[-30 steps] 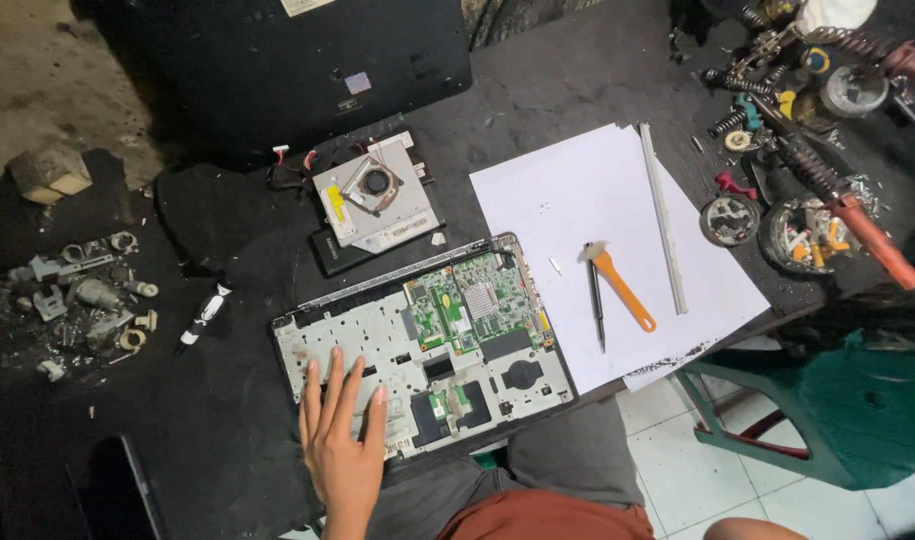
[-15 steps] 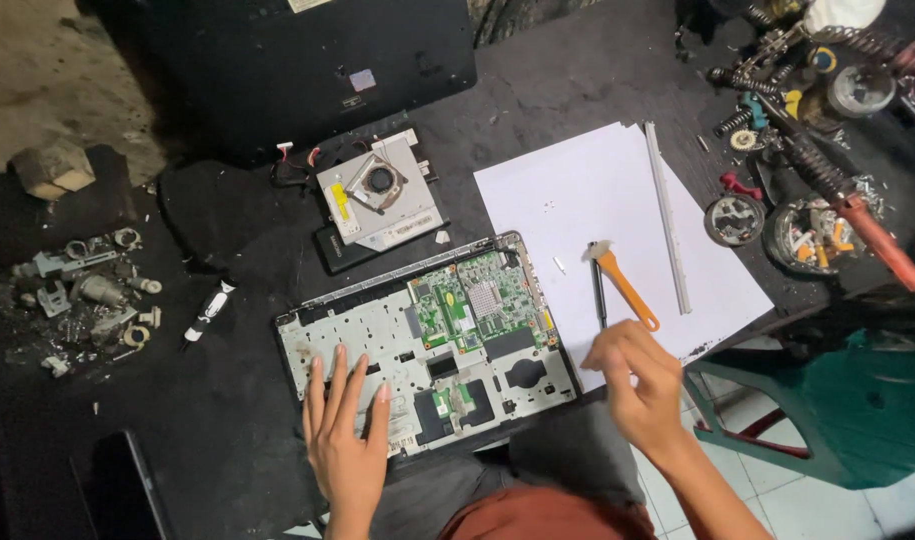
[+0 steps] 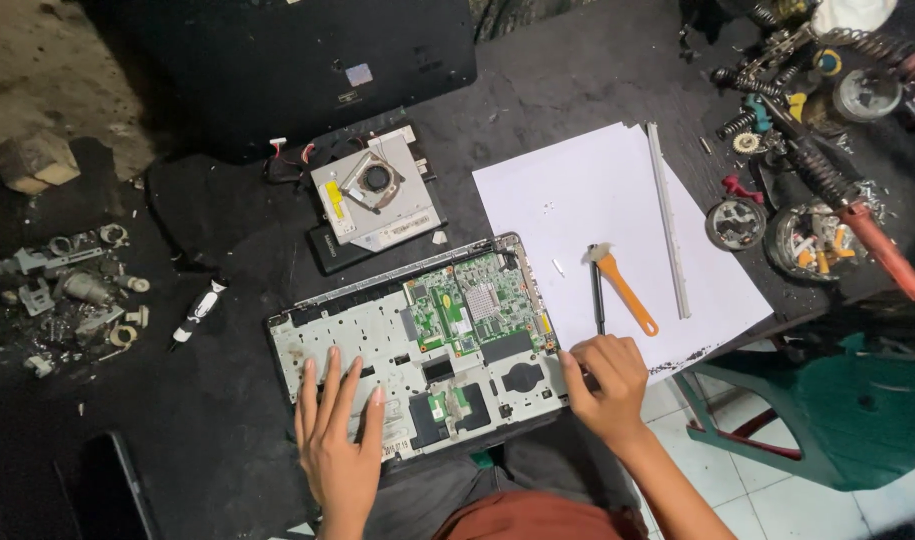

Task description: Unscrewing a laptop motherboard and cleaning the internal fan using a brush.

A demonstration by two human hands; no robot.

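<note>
An opened laptop base (image 3: 377,330) with a silver frame and a green circuit board (image 3: 472,300) lies on the black table in front of me. My left hand (image 3: 337,440) rests flat, fingers spread, on its lower left part. My right hand (image 3: 605,385) sits at the base's lower right edge with fingers curled, just below the end of a thin black tool (image 3: 596,295). Whether it grips anything is hidden by the fingers. An orange-handled tool (image 3: 627,292) lies beside the black one on white paper sheets (image 3: 587,190).
A removed fan and heatsink plate (image 3: 372,195) lies behind the base, and a black laptop lid (image 3: 277,60) beyond it. Small metal parts (image 3: 72,295) are heaped at the left. Tools, springs and round tins (image 3: 807,130) crowd the right. A green chair (image 3: 837,420) stands below the table edge.
My right hand came into view from below, reached the paper's near edge, then shifted left to the laptop base's right edge. My left hand stayed flat on the base.
</note>
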